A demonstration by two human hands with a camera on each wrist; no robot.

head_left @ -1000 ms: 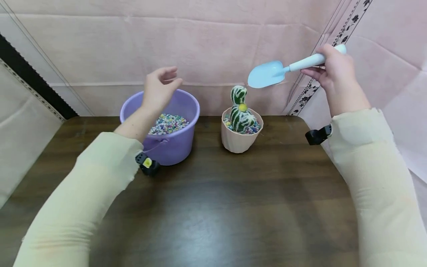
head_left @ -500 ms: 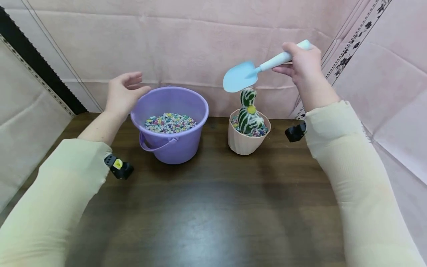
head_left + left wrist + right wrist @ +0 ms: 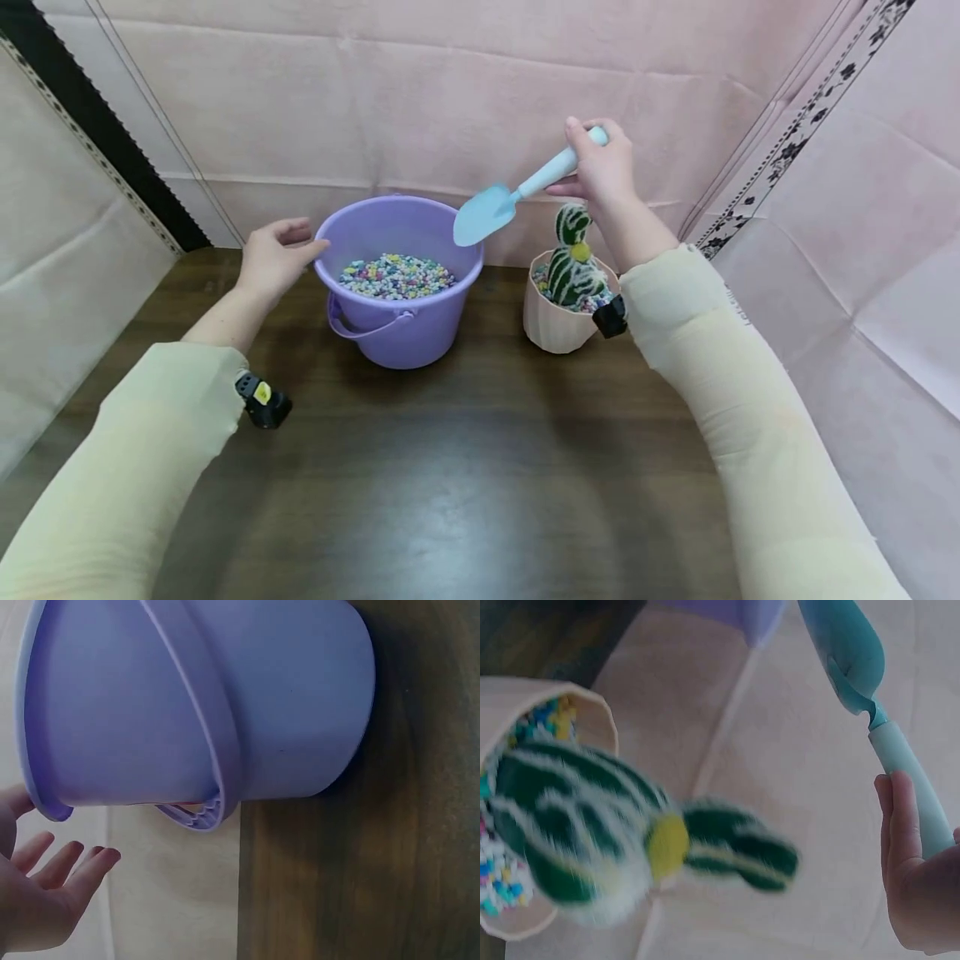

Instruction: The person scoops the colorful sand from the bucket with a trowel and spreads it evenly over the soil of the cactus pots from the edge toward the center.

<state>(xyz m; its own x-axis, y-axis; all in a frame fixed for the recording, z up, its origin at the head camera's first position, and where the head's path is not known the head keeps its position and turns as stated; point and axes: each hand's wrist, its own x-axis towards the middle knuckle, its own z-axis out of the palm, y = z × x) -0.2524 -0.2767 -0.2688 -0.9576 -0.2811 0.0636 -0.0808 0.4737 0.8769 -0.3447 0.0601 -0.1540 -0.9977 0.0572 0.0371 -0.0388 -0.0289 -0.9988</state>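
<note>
A light-blue trowel (image 3: 486,215) is in my right hand (image 3: 603,162), which grips it by the handle. Its blade tilts down at the right rim of the purple bucket (image 3: 408,333). Multicoloured pebbles (image 3: 397,277) cover the bucket's bottom. My left hand (image 3: 273,258) is at the bucket's left rim; in the left wrist view its thumb (image 3: 16,799) meets the rim while the other fingers (image 3: 90,874) stay apart from it, loosely bent. A green-and-white cactus (image 3: 570,275) with a yellow flower stands in a pale pink pot (image 3: 555,329), below my right wrist.
Bucket and pot stand near the back edge of a dark wooden table (image 3: 420,483). A pinkish cloth backdrop (image 3: 465,108) rises behind them. The bucket's handle (image 3: 360,332) hangs down in front. Small cameras are strapped to both wrists.
My right hand has carried the trowel left, from right of the cactus to the bucket's rim. My left hand has moved from above the bucket to its left rim. The view has shifted slightly.
</note>
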